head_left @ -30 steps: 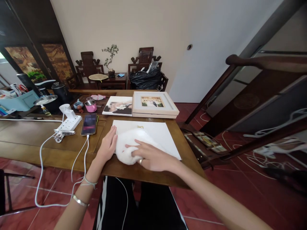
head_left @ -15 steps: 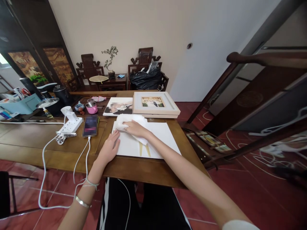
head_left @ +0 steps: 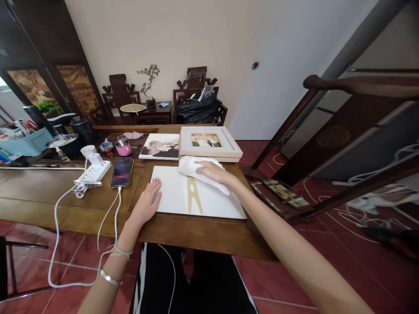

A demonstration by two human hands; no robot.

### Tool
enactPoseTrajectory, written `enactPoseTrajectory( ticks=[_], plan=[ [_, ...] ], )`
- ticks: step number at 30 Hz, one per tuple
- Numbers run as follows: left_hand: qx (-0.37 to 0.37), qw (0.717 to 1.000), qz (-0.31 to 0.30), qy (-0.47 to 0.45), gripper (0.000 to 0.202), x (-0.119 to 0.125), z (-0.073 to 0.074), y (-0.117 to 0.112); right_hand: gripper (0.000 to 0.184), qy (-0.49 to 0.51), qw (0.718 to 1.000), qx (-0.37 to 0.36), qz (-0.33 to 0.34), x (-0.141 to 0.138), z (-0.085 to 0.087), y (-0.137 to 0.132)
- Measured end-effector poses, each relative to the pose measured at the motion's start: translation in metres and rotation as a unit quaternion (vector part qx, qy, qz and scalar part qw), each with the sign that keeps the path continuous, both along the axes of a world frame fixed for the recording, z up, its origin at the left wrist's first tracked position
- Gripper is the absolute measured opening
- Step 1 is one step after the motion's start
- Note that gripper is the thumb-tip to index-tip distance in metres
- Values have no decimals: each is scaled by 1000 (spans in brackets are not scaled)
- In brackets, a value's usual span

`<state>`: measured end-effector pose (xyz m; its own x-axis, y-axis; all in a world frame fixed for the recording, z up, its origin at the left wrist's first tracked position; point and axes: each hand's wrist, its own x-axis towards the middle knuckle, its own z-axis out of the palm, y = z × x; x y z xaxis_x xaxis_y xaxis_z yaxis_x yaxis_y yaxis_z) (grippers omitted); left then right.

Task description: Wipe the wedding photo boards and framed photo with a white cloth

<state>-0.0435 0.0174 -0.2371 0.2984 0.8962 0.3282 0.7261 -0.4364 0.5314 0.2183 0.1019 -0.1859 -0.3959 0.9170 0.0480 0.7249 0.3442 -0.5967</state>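
A white board (head_left: 170, 192) with a tan A-shaped stand piece (head_left: 194, 197) on its upper face lies flat on the wooden table (head_left: 196, 235) in front of me. My left hand (head_left: 147, 203) rests on the board's left edge, fingers stretched out and holding nothing. Over the board's far right part, my right hand (head_left: 211, 171) presses down on a bunched white cloth (head_left: 188, 164), its fingers curled into it. The cloth covers the board's far right corner and reaches over the top of the stand piece.
Behind the board stand a framed picture (head_left: 231, 141) and a photo panel (head_left: 157, 152). To the left are a phone (head_left: 121, 172) on a cable, a power strip (head_left: 98, 171) and a pink cup (head_left: 123, 147). A wooden chair (head_left: 281, 135) stands at the right.
My right hand has slid the cloth rightward across the board, uncovering its far left part and more of the stand piece. My left hand stays on the left edge.
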Motion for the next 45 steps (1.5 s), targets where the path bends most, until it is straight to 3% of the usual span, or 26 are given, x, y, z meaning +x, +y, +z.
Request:
enactPoseTrajectory(
  ticks=[4,7,13,16,19,27,31,34,37,42,45],
  plan=[
    [6,1000,1,4,42,-1,-2,1,45,-6,998,-4,-69,43,-11,-18],
    [11,1000,0,6,42,-1,-2,1,45,-21,995,-5,-97,59,-16,-40],
    [11,1000,3,7,42,1,-2,0,41,-57,994,-67,-66,75,-19,-108],
    [14,1000,1,0,42,1,-2,0,39,-45,994,-99,-30,85,-15,-127],
    [11,1000,-2,0,42,1,-2,1,38,-42,994,-99,-29,85,-13,-119],
    [6,1000,-2,-2,42,0,-1,2,45,-43,998,-11,-42,53,-16,-33],
    [2,1000,-4,4,42,-1,0,2,41,-66,998,12,-11,43,-23,-27],
    [3,1000,-4,6,43,-1,0,2,38,-118,990,60,39,39,-25,-49],
    [5,1000,-4,11,43,-1,-1,2,33,-130,985,71,84,42,-18,-88],
    [8,1000,-6,14,43,0,-1,1,25,-96,989,-6,115,59,6,-152],
    [9,1000,-5,19,43,0,0,2,23,-93,988,-46,117,68,8,-163]
  ],
)
